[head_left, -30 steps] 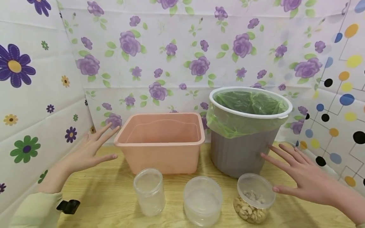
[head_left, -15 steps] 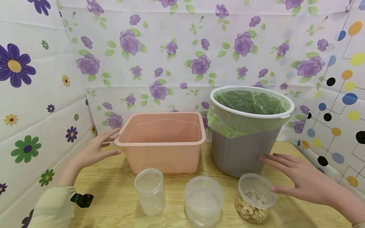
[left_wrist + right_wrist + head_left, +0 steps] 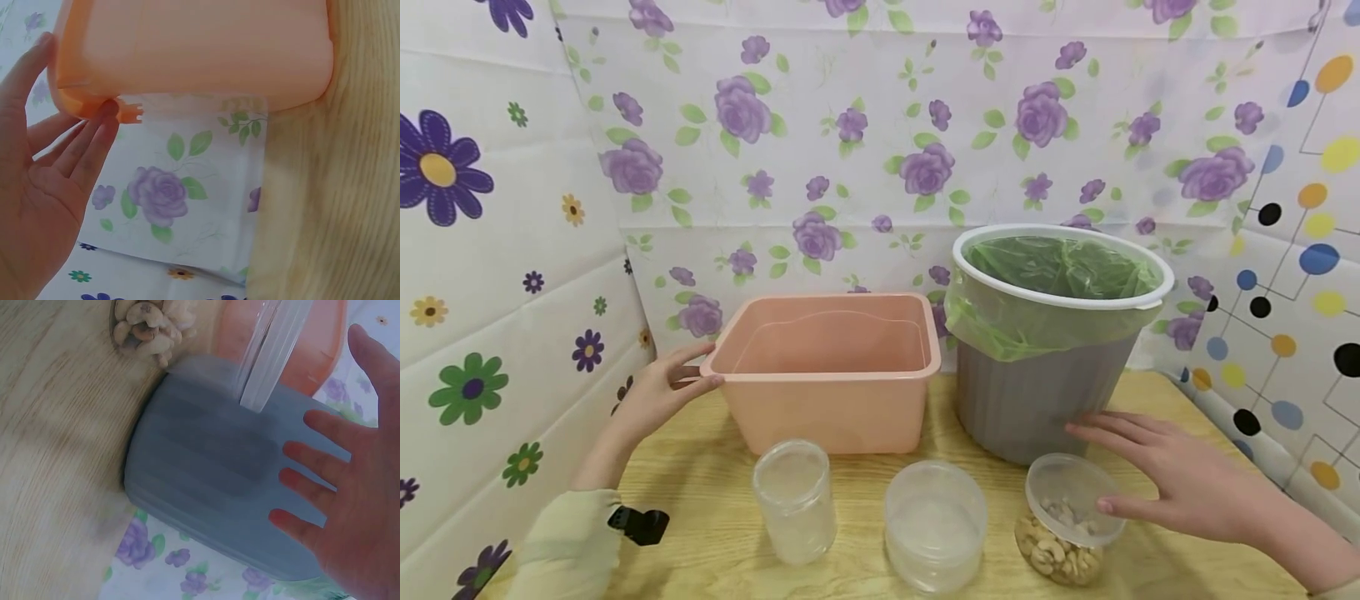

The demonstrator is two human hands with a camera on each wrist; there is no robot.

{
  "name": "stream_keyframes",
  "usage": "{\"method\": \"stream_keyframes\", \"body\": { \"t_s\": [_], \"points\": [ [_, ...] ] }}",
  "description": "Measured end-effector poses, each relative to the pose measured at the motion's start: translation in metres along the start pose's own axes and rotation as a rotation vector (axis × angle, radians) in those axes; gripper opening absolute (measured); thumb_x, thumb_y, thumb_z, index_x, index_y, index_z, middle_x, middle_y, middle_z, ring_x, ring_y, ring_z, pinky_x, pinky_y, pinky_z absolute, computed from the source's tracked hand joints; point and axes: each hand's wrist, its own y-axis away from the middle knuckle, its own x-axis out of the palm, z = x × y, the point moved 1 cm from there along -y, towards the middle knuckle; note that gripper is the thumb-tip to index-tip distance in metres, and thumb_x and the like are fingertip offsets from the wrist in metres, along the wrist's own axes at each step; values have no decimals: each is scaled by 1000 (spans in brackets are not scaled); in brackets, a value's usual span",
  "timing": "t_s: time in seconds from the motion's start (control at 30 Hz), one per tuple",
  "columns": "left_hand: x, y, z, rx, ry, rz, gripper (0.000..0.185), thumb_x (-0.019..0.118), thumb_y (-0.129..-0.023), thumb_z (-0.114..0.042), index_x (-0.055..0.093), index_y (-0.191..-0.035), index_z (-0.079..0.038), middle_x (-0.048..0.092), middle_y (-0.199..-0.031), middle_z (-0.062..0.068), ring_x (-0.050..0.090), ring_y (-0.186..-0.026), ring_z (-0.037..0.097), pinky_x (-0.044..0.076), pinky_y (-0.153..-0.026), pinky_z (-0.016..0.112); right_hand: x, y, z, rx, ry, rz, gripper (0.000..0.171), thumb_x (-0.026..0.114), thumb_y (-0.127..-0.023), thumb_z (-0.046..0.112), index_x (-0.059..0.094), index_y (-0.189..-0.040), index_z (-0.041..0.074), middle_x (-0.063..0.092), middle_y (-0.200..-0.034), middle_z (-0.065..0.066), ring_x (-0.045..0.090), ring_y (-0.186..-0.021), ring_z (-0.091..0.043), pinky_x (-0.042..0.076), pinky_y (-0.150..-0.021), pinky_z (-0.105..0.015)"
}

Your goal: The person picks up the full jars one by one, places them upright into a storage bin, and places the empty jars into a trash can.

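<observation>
My left hand (image 3: 655,396) is at the left end of a pink plastic storage bin (image 3: 827,412). Its thumb lies at the rim's front corner and its fingers curl under the edge, as the left wrist view shows beside the bin's wall (image 3: 206,50). My right hand (image 3: 1187,475) hovers with fingers extended at the lid of a clear jar of cashews (image 3: 1060,554). In the right wrist view its spread fingers (image 3: 309,459) hold nothing. The cashews (image 3: 147,325) and the jar's pale lid (image 3: 269,369) show there too.
Behind the jar stands a grey trash can (image 3: 1030,408) with a green bag (image 3: 1000,333) under its white rim. A tall clear jar (image 3: 795,504) and a wider clear jar (image 3: 935,529) stand in front. Patterned cloth walls (image 3: 850,75) close in the wooden table (image 3: 700,533).
My left hand has moved right and in, from beside the bin onto its rim. My right hand has shifted left and slightly down, closer over the cashew jar.
</observation>
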Motion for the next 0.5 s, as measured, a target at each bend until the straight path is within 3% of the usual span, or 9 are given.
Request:
{"method": "stream_keyframes", "body": {
  "t_s": [0.07,0.13,0.2,0.3,0.37,0.5],
  "points": [
    [3,0,2,-20,26,-22,67,61,-97,-42,36,-154,-18,37,-157,21,56,-127,42,51,-96,60,1,-1,2,-16,4,-11,76,76,-79,54,45,-147,37,50,-148,12,52,-130,-22,43,-97,-38],
    [7,0,6,-23,64,-30,66,60,-97,-41,35,-155,-20,37,-157,20,63,-122,29,52,-97,56,3,-1,4,-31,-4,-13,77,77,-79,53,44,-147,39,51,-147,13,54,-129,-21,45,-95,-37],
    [11,0,10,-12,109,-29,65,59,-98,-38,33,-155,-19,39,-155,21,66,-115,10,55,-96,46,5,-2,6,-51,-23,-8,78,77,-78,53,43,-147,39,52,-146,12,56,-128,-22,50,-93,-40],
    [16,-1,16,14,184,-13,64,57,-100,-32,29,-156,-17,40,-152,26,59,-105,-12,57,-91,27,10,-3,9,-59,-43,14,79,77,-78,54,42,-147,42,54,-145,12,57,-127,-21,55,-88,-48],
    [17,0,16,17,190,-7,66,58,-100,-31,27,-157,-18,41,-151,27,60,-106,-9,56,-91,24,13,-4,11,-64,-57,25,78,77,-78,55,43,-147,41,55,-144,12,57,-127,-20,55,-88,-48],
    [19,2,16,3,116,-12,70,61,-98,-36,25,-157,-27,35,-156,22,62,-120,22,55,-96,42,16,-5,14,-57,-75,49,73,75,-79,57,46,-144,41,56,-141,13,57,-125,-17,55,-88,-46]
  ]
}}
